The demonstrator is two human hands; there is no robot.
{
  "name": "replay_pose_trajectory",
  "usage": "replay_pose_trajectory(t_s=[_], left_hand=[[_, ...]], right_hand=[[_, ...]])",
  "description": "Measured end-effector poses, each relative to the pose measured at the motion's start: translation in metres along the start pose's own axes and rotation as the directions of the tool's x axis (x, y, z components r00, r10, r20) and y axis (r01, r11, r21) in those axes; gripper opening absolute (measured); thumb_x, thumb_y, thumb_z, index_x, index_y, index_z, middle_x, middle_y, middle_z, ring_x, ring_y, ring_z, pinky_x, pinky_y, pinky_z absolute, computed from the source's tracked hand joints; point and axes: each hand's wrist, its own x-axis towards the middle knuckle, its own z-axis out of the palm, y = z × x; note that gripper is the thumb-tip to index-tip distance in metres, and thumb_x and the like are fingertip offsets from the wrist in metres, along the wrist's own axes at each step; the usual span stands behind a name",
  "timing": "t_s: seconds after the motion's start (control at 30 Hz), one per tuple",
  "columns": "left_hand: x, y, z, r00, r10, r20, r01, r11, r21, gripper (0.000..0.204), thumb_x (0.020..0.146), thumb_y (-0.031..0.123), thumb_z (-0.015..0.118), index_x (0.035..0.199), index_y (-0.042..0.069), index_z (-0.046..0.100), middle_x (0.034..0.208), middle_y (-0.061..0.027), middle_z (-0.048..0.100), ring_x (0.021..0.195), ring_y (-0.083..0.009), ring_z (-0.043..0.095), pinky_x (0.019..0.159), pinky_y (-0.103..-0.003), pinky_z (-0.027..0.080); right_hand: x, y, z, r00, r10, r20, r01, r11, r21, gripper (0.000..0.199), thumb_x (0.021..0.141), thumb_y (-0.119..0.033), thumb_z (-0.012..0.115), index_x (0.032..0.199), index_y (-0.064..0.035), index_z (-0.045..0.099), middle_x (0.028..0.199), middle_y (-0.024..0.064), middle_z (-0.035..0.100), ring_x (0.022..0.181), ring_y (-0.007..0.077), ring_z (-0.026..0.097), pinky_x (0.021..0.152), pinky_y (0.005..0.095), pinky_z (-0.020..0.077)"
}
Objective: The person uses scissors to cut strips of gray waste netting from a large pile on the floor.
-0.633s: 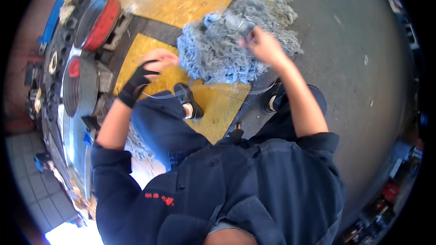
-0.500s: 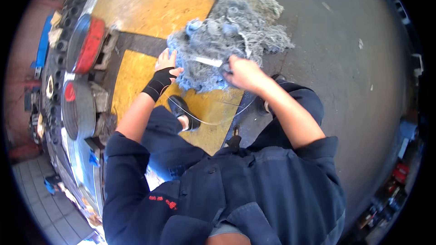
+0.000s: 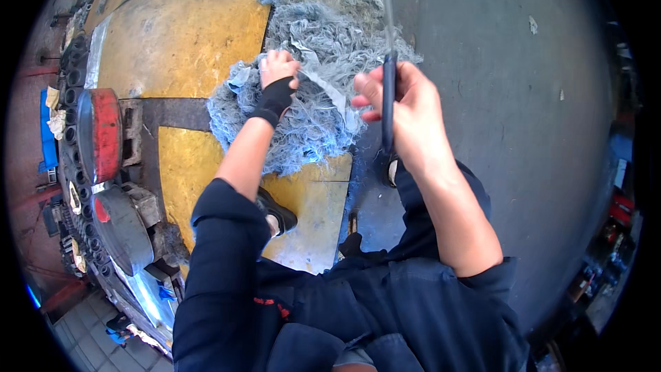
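A heap of tangled blue-grey thread waste (image 3: 289, 134) lies on the floor in front of me. My left hand (image 3: 279, 69), in a black wrist wrap, rests on this heap with its fingers curled into the threads. To the right of the heap, my right hand (image 3: 406, 100) grips the dark handle of a knife (image 3: 390, 107). Its thin blade, blurred, points away from me and touches nothing. Across the heap, to the right of my left hand, runs a pale strip of cloth (image 3: 327, 89).
Worn yellow plates (image 3: 200, 27) cover the floor on the left, and grey floor (image 3: 502, 96) stretches to the right. A red round drum (image 3: 107, 134) and a grey one (image 3: 127, 227) stand at the left on blocks. My shoe (image 3: 279, 213) is close to the heap's near edge.
My right hand has lifted the knife off the heap and turned its blade from leftward to pointing away. My left hand's spread fingers have curled onto the threads. The view has shifted.
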Motion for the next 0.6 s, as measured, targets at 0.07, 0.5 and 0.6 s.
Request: replay_pose_trajectory(t_s=[0.07,0.5,0.6], left_hand=[[-0.009,-0.005,-0.046,0.974,0.06,-0.217,-0.05,0.997,0.052,0.012,0.07,0.01,0.062,0.08,0.013,0.066,0.085,-0.0036,0.056,0.083,-0.0228,0.051,0.068,-0.034,0.04],[-0.087,-0.073,-0.351,0.685,-0.606,-0.405,-0.065,0.503,-0.862,0.016,0.09,0.002,0.046,0.103,0.004,0.055,0.087,-0.0032,0.061,0.072,-0.009,0.058,0.063,-0.021,0.047],[-0.103,-0.066,-0.39,0.638,-0.73,-0.244,-0.082,0.25,-0.965,0.022,0.091,0.003,0.037,0.11,0.004,0.049,0.099,-0.0131,0.061,0.086,-0.0237,0.064,0.074,-0.035,0.055]], right_hand=[[-0.001,-0.014,-0.007,0.999,0.04,0.03,-0.043,0.995,0.093,0.036,0.082,-0.028,0.068,0.095,0.002,0.053,0.087,0.0101,0.062,0.079,0.0159,0.063,0.065,0.0252,0.0494],[0.003,-0.003,0.009,0.983,-0.179,-0.031,0.171,0.969,-0.179,0.041,0.066,-0.032,0.081,0.075,-0.0022,0.054,0.072,0.0091,0.063,0.067,0.0152,0.062,0.062,0.0276,0.0472],[-0.002,-0.004,0.024,0.966,-0.257,-0.019,0.221,0.864,-0.453,0.054,0.061,-0.043,0.083,0.075,-0.0012,0.052,0.07,0.0115,0.06,0.069,0.0194,0.059,0.063,0.0319,0.0464]])
